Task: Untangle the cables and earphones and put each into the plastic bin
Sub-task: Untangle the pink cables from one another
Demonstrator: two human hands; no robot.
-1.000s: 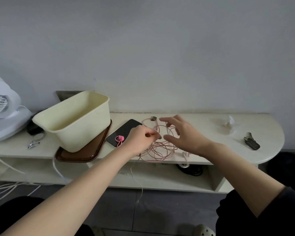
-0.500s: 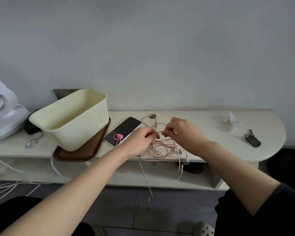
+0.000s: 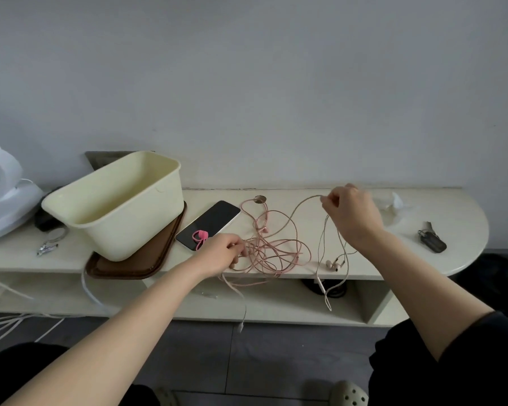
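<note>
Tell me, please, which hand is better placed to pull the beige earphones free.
Right: the right hand pinches the raised cord of the beige earphones, while the left hand holds down the pink tangle.

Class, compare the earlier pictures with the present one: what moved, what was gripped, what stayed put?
The right hand pinched the beige earphone cable and drew it rightward, away from the pink cable tangle. The left hand still grips that tangle. The cream plastic bin and black phone stayed put.

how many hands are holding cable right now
2. The left hand grips the pink tangle on the shelf; the right hand pinches the beige earphone cord further right, above the shelf.
</note>
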